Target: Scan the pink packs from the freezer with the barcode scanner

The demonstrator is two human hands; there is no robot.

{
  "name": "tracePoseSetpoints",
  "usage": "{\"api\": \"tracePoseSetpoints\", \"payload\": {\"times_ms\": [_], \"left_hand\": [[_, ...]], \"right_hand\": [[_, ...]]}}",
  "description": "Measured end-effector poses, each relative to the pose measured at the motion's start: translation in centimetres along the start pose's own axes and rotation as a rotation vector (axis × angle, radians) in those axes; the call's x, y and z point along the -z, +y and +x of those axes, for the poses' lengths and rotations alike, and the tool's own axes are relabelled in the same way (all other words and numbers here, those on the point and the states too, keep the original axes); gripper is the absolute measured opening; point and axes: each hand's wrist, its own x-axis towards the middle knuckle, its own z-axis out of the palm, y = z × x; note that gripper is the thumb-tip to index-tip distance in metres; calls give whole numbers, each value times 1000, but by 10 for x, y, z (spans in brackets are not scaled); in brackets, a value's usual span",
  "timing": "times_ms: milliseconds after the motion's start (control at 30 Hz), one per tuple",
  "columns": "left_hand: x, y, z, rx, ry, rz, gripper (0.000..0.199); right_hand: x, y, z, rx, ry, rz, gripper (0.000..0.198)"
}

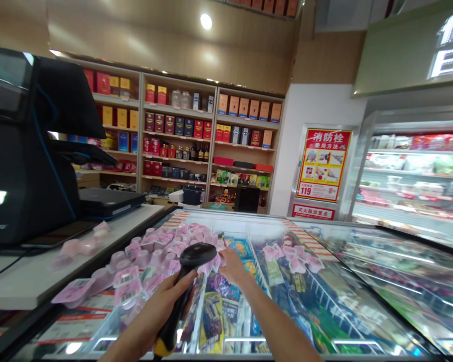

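My left hand (173,291) is wrapped round the handle of a black barcode scanner (197,254) with a yellow butt end, its head tilted forward over the freezer. Just right of the scanner head, my right hand (232,266) has its fingers curled at a small pink plastic cup (210,265); the scanner partly hides the cup. Many similar pink cups (151,241) with printed labels lie heaped on the glass freezer lid (207,218) to the left. A smaller group of pink cups (292,256) lies on the glass to the right.
Wrapped frozen goods (215,322) in wire baskets show under the glass. At left, a black checkout terminal (18,151) stands on a white counter (18,296), with a few blurred pink cups (85,246) at the counter's edge. Shelves of boxes (177,125) and a lit refrigerated case (415,176) stand behind.
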Motion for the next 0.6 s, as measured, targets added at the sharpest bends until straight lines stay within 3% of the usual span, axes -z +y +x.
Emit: {"api": "tracePoseSetpoints", "payload": {"times_ms": [133,267,600], "left_hand": [[-2,1,-2,15,-17,13,34],[-10,4,-5,0,-29,23,33],[-26,-6,13,-14,-107,9,35]], "right_hand": [[2,16,-3,-107,201,118,23],[10,40,-12,-240,444,363,28],[17,57,-23,-276,485,501,29]]}}
